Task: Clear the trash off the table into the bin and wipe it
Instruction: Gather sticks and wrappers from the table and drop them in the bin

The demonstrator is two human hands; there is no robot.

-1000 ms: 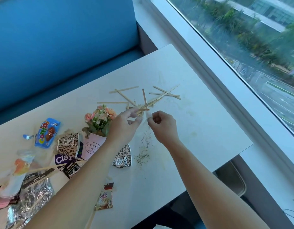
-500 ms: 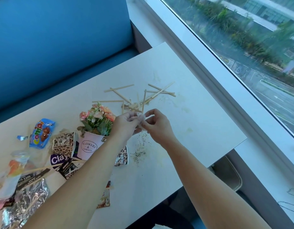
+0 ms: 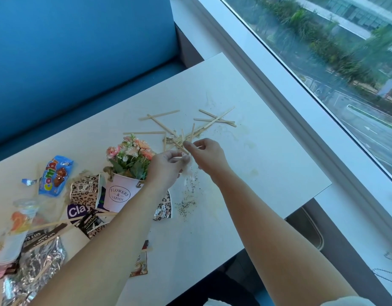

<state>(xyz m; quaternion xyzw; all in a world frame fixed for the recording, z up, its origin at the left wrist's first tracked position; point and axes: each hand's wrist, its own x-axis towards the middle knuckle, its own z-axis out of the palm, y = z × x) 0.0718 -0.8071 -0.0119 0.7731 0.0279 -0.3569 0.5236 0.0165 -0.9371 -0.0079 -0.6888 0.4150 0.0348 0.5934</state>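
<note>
- My left hand is above the table, just right of the flower pot, with its fingers curled.
- Its thumb and fingertips pinch a small white scrap. A wooden stick runs across those fingertips, but I cannot tell whether it is held as well.
- My right hand is close beside the left, fingers curled, with the index tip at the near edge of the scattered sticks.
- Blur hides the right fingertips, so I cannot tell whether that hand grasps a stick or only touches it.
- The scattered sticks lie crossed over one another on the far middle of the table, beyond both hands.
- Dark granules are spilled on the tabletop below my hands, between my forearms.
- A leopard-print wrapper lies just left of the granules, partly under my left forearm.
- The flower pot is pink and upright, and pink and white flowers stand in it.
- Left of the pot lie a second leopard-print piece, a blue candy wrapper, a purple wrapper and a black sachet.
- Crumpled foil and a clear plastic cup are at the near left edge.
- A coffee sachet lies near the front edge, beside my left forearm.
- Pale stains mark the tabletop right of the sticks.
</note>
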